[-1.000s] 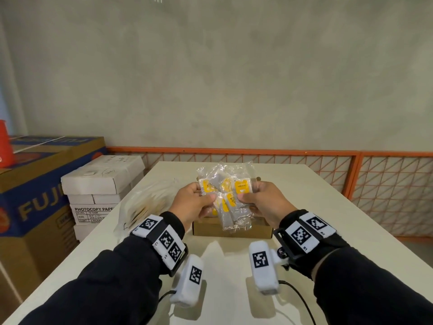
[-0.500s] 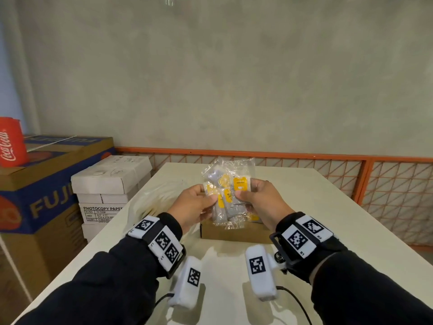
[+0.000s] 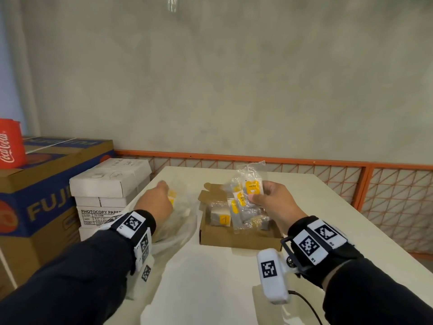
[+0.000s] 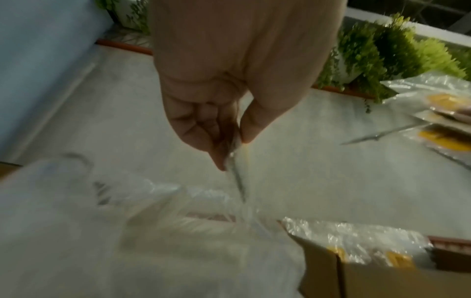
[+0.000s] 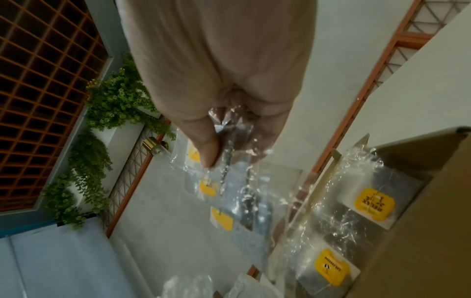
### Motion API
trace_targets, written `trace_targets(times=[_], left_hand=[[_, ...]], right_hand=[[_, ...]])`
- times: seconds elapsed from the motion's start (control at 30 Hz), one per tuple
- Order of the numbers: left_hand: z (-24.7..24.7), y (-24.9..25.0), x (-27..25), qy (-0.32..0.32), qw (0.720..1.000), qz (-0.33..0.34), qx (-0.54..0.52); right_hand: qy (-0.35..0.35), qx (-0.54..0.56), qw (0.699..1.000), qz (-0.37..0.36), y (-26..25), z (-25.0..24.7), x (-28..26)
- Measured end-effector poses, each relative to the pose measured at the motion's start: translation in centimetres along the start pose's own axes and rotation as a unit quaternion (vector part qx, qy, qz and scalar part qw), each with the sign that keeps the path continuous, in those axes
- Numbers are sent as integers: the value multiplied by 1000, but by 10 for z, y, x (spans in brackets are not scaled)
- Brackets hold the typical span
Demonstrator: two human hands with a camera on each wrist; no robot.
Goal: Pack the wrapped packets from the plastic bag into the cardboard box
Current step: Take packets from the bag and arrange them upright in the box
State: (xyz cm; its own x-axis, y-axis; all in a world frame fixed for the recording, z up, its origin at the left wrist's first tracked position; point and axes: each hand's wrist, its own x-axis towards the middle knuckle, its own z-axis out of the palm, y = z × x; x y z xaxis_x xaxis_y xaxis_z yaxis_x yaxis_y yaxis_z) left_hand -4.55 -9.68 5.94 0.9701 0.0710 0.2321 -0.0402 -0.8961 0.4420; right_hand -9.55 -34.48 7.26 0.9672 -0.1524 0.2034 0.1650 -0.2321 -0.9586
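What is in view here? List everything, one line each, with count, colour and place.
Clear-wrapped packets with yellow labels: a bunch, count unclear, in the right hand above the box.
Packets in the box: at least two, clear with yellow labels.
Open brown cardboard box: one, mid-table.
Clear plastic bag: one, on the table left of the box.
White table: one.
White photocopy paper boxes: a stack, left of the table.
Blue and brown carton: one, far left.
Red Coca-Cola item: one, on the carton.
Orange mesh railing: behind the table.
Left hand: over the bag, pinching one packet.
Right hand: gripping the bunch.
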Motion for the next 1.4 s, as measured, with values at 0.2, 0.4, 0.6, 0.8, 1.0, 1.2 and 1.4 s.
trace_targets(times=[0.2, 0.4, 0.6, 0.8, 1.0, 1.2, 1.4], left_hand=[[20, -13, 3, -97, 983, -20, 152], [24, -14, 8, -21, 993, -27, 111], [21, -24, 20, -115, 984, -96, 98], [17, 2, 5, -102, 995, -6, 18], [2, 68, -22, -190, 909, 85, -361], [19, 80, -27, -308, 887, 133, -319], [26, 67, -23, -224, 886, 110, -391]], right_hand=[[-26, -49, 998, -15, 0, -3, -2], [-34, -67, 997, -24, 0, -12, -4], [-56, -60, 996, -18, -2, -15, -4], [-127, -23, 992, -13, -5, -12, -8], [-235, -50, 971, -12, -8, -19, -7], [-261, -64, 963, -3, -3, -24, -6], [-141, -32, 989, -14, 5, -27, -3]])
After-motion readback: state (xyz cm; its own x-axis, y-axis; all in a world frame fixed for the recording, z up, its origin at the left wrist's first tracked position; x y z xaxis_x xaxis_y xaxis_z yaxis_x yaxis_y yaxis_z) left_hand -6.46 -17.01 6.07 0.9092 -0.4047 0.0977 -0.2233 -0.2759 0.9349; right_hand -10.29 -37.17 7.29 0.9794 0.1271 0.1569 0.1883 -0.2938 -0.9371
